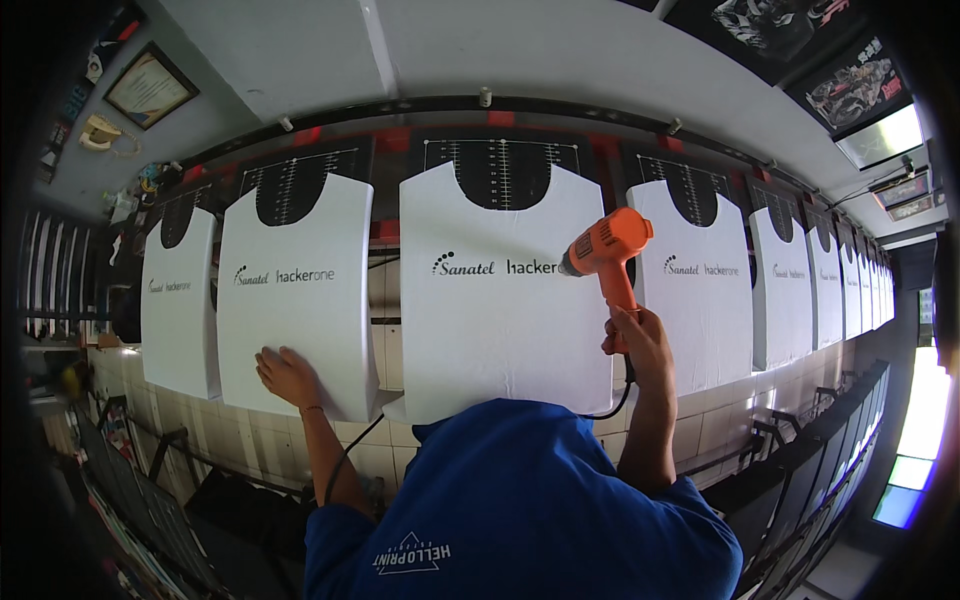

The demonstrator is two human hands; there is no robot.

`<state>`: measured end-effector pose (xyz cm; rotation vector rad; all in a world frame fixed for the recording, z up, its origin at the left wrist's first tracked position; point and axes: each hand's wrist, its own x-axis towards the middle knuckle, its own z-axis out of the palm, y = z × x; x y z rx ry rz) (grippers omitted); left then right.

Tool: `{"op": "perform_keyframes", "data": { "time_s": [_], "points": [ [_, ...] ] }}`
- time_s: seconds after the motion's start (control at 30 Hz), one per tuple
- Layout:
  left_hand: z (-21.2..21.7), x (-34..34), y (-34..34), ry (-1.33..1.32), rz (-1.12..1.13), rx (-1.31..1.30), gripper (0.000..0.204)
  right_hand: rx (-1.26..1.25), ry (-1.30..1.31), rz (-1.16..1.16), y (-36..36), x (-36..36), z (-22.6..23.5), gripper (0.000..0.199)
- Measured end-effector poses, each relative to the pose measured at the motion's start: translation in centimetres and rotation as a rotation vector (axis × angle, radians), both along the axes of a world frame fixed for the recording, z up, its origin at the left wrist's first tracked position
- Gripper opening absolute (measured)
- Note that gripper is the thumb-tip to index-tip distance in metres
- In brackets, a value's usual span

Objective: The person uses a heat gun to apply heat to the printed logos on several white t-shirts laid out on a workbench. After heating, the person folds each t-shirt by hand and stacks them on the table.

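My right hand [642, 340] is wrapped round the handle of an orange heat gun [622, 238]. The gun's dark nozzle points left, over the printed chest of a white T-shirt [490, 340] in front of me. From the handle's base a black cord [628, 395] hangs down. My left hand [287, 376] lies with its fingers stretched out on the lower part of another white T-shirt [295, 315], just to the left. Both shirts carry small dark lettering across the chest. They are stretched flat over black boards [503, 172] with white ruled marks showing at the necklines.
More white shirts on boards form a long row, with one at the far left [178, 310] and several curving away right [690, 300]. Behind them runs a dark rail [400, 107]. Dark racks [800, 480] stand at the lower right. A thin cable [350, 450] crosses near my left forearm.
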<state>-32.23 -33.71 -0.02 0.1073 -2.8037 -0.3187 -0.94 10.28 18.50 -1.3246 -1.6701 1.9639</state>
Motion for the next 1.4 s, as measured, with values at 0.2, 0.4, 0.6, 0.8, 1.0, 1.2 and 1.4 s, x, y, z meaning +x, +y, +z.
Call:
{"op": "perform_keyframes", "data": {
  "time_s": [0.2, 0.4, 0.6, 0.8, 1.0, 1.2, 1.4],
  "points": [
    [-0.5, -0.2, -0.5, 0.001, -0.002, -0.045, 0.049, -0.051, 0.008, 0.032, -0.1, -0.3, 0.2, 0.034],
    [-0.1, -0.1, -0.3, 0.013, 0.002, -0.025, 0.05, -0.008, -0.05, 0.063, -0.5, -1.0, 0.7, 0.034],
    [-0.1, 0.0, -0.1, 0.007, 0.023, -0.021, 0.05, -0.028, -0.031, 0.083, -0.6, -1.6, 1.4, 0.03],
    [0.1, 0.0, -0.2, 0.001, 0.013, -0.016, 0.05, 0.008, -0.075, 0.101, -0.6, -1.6, 0.5, 0.031],
    [0.3, 0.1, 0.1, -0.004, 0.021, -0.001, 0.051, 0.002, -0.059, 0.115, -0.9, -1.6, 0.6, 0.032],
    [0.3, -0.1, 0.0, -0.024, 0.027, -0.001, 0.051, -0.015, -0.094, 0.127, -0.8, -1.9, 1.1, 0.032],
    [-0.1, -0.1, 0.0, -0.001, 0.036, -0.003, 0.051, -0.012, -0.085, 0.176, -1.3, -2.5, 1.0, 0.031]
  ]
}}
